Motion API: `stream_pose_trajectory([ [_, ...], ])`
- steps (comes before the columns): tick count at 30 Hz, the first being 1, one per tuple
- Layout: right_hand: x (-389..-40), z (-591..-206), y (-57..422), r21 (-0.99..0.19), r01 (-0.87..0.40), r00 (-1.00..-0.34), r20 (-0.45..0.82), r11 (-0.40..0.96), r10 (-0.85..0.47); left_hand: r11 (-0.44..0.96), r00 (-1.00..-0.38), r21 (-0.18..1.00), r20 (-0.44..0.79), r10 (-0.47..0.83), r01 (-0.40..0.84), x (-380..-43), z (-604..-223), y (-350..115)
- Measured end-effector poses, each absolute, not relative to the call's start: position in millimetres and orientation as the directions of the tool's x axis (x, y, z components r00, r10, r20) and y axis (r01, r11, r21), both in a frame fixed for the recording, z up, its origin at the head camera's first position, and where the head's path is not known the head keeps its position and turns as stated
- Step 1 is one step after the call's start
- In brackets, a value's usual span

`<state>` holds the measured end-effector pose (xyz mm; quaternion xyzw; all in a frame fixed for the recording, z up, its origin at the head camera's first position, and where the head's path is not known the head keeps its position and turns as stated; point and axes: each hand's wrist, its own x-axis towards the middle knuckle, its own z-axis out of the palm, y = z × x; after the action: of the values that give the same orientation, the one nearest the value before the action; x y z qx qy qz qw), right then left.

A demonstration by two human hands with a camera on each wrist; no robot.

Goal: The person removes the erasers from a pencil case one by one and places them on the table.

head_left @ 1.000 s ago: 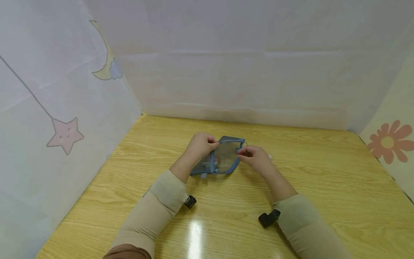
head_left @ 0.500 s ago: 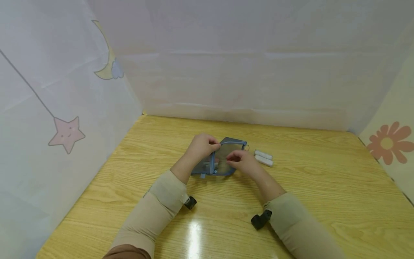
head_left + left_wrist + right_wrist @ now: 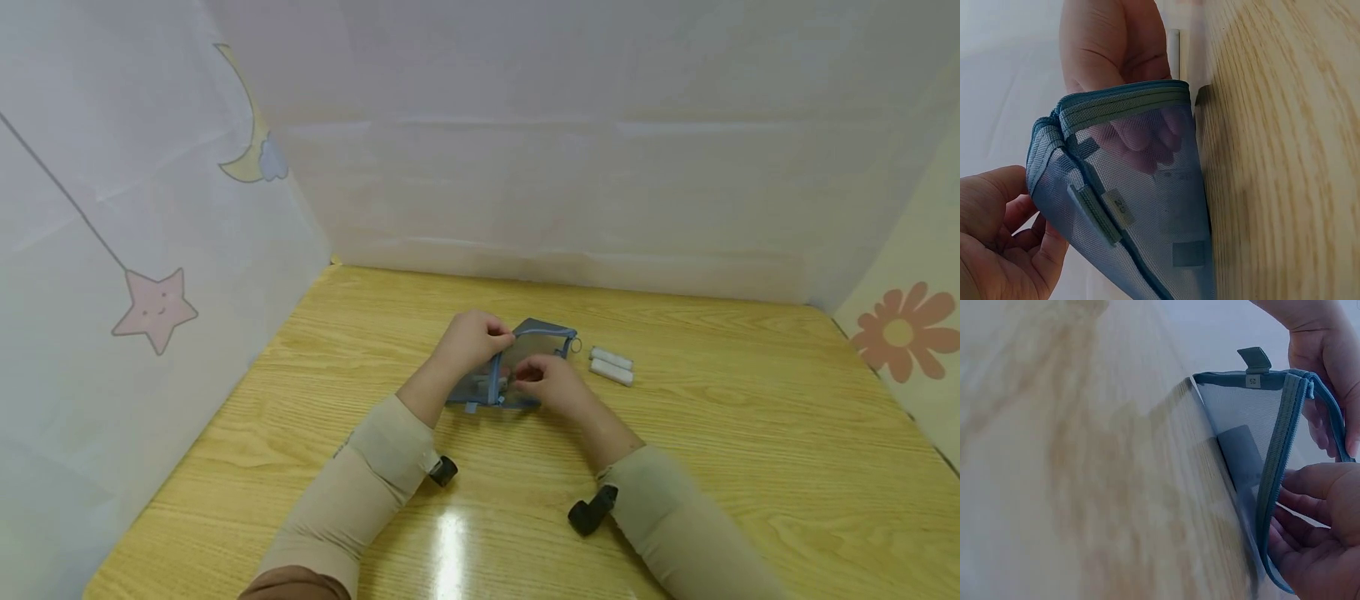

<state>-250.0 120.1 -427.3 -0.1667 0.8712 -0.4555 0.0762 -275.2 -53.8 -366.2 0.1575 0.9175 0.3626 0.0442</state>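
Observation:
A blue mesh zip pouch [image 3: 551,343] lies on the table, its mouth facing right. My left hand [image 3: 468,340] pinches its upper edge between thumb and fingers. My right hand [image 3: 562,387] reaches into the mouth with loosely bent fingers. Through the mesh in the left wrist view, the right fingertips [image 3: 1141,147] show inside, with nothing visible between them. A grey rectangular piece [image 3: 1241,450] sits inside the pouch, ahead of the right fingers in the right wrist view.
Two short white sticks [image 3: 612,367] lie side by side on the wooden table [image 3: 750,433], right of the pouch. A small metal ring [image 3: 576,344] hangs at the pouch's right corner. A pale sheet [image 3: 525,200] stands behind the table.
My right hand has moved left from the pouch's right edge into its mouth, uncovering the two white sticks. My left hand keeps its pinch almost in place.

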Motion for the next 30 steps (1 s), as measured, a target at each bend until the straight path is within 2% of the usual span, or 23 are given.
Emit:
stream_pose_trajectory([
  [14, -258.0, -440.7, 110.5, -0.771, -0.213, -0.956, 0.038, 0.601, -0.290, 0.705, -0.945, 0.655, 0.045, 0.323, 0.272, -274.3, -366.3, -50.2],
  [30, -262.1, -439.2, 98.7, -0.653, -0.308, -0.936, 0.079, 0.692, -0.342, 0.705, -0.946, 0.657, 0.036, 0.323, 0.266, -272.9, -364.8, -49.4],
])
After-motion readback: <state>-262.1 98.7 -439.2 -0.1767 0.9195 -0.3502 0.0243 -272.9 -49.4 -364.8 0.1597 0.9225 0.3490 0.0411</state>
